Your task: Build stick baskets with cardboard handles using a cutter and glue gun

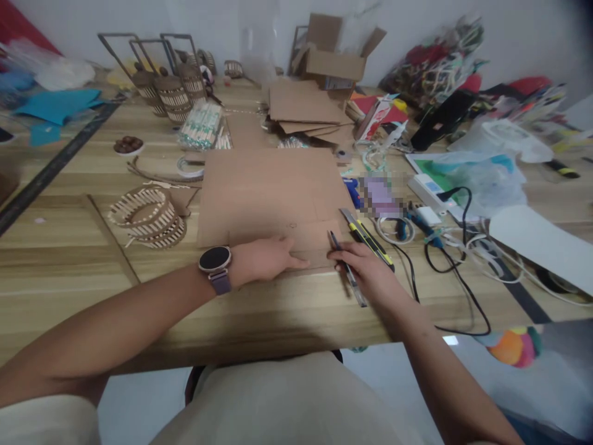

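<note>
A brown cardboard sheet (269,185) lies flat at the middle of the table. My left hand (266,258), with a watch (215,259) on the wrist, rests on its lower edge with the index finger stretched to the right. My right hand (364,266) is at the sheet's lower right corner, its fingers closed on a thin dark pen (334,241). A metal ruler (354,287) sticks out below that hand; whether the fingers hold it too is unclear. A yellow and black utility knife (368,238) lies just beyond the right hand. Small pencil marks show on the cardboard near my left fingers.
A round woven stick basket (147,216) and a thin stick (111,238) are at the left. Behind stand small handled baskets (173,96), stacked cardboard (303,102) and an open box (333,65). Cables (463,296), a power strip (428,191) and a glue gun (428,228) crowd the right.
</note>
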`<state>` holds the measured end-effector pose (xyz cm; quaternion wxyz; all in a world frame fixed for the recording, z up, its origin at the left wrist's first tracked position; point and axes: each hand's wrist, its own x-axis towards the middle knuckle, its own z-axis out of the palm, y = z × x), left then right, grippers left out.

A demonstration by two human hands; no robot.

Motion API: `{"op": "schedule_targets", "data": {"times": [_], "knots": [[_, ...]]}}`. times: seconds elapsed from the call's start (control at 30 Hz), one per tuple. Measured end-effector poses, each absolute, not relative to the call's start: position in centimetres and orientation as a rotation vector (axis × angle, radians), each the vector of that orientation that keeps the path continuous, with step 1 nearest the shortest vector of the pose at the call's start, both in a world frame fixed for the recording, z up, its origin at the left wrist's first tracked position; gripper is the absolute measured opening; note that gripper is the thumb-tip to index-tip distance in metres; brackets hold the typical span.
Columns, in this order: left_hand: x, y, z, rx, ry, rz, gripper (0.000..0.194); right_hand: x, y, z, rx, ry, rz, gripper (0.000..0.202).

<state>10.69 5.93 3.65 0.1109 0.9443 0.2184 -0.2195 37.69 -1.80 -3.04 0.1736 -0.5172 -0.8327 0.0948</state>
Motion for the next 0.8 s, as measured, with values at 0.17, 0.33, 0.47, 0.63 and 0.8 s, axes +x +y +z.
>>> {"op": "schedule_targets", "data": {"times": [0.17, 0.33, 0.47, 0.63, 0.8], "knots": [[10.7, 5.9, 3.9, 2.775, 0.622, -0.637, 0.073, 37.8, -1.8, -3.3, -1.444, -2.366, 0.273, 0.028], [10.8, 5.9, 4.1, 2.785, 0.64, -0.664, 0.073, 37.8, -1.8, -3.4, -1.438, -2.343, 0.289, 0.029], [10.9, 5.8, 4.4, 2.786, 0.638, -0.686, 0.075, 37.8, -1.8, -3.5, -1.442, -2.341, 0.284, 0.029], [11.0, 5.7, 4.8, 2.797, 0.629, -0.73, 0.075, 38.0, -1.6, -3.6, -1.423, -2.325, 0.313, 0.028], [10.9, 5.9, 4.6, 2.811, 0.613, -0.669, 0.074, 38.1, -1.3, -3.4, -1.427, -2.34, 0.302, 0.027]]}}
